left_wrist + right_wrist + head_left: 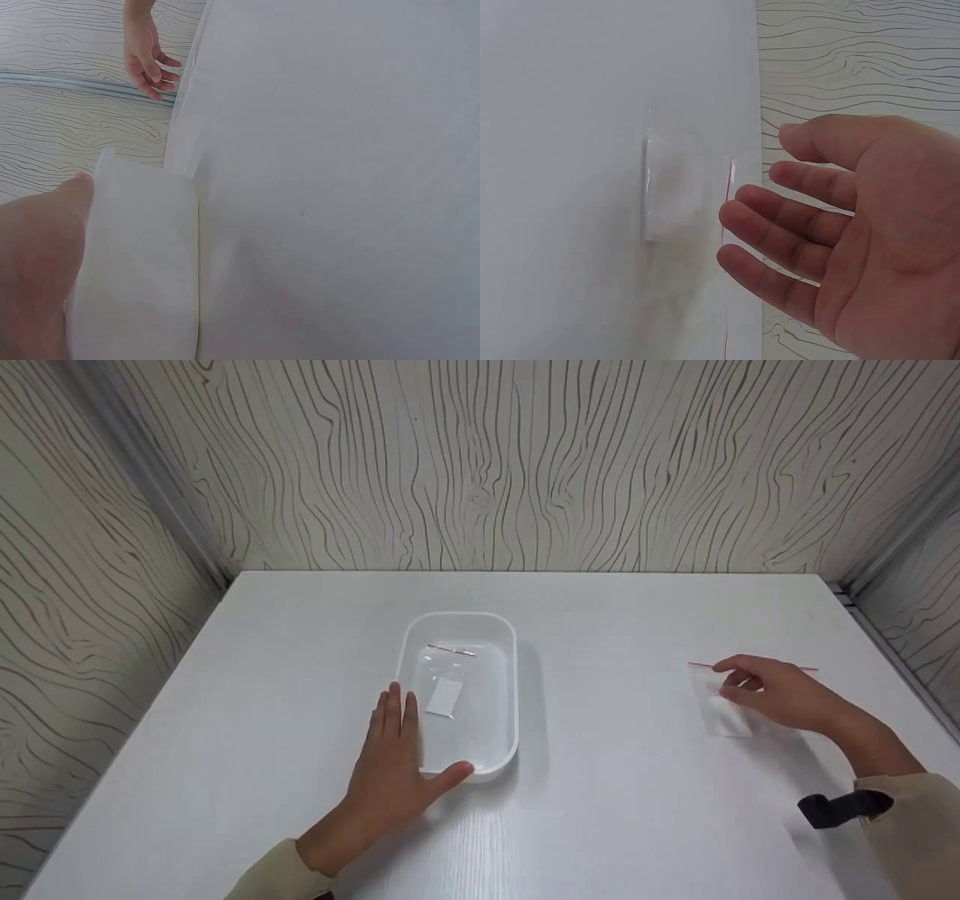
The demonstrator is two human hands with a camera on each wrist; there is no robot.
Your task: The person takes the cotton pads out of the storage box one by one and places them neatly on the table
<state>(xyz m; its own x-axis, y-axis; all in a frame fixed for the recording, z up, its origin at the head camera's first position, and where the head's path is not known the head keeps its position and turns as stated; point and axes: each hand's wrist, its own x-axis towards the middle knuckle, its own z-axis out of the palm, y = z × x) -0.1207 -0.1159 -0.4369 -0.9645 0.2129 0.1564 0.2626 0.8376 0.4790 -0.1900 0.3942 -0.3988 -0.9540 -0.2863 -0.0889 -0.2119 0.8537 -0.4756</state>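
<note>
Resting our straight-fingered left hand [394,765] against the plastic tray [517,697], we are hovering our right hand [776,690], fingers apart and gripping nothing, over the clear resealable bag [716,705] on the tabletop [615,795], its red seal [701,664] running crosswise at the far edge.

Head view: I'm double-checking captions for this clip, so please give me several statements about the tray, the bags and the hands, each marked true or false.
1. The white tray holds a clear bag. True.
2. The tray is a circle. False: it is oblong with rounded corners.
3. The left hand touches the tray. True.
4. The right hand appears over a second clear bag. True.
5. Both bags are inside the tray. False: the second clear bag lies on the white table.
6. The right hand is balled into a tight fist. False: its fingers are loosely bent, as the right wrist view shows.
</note>
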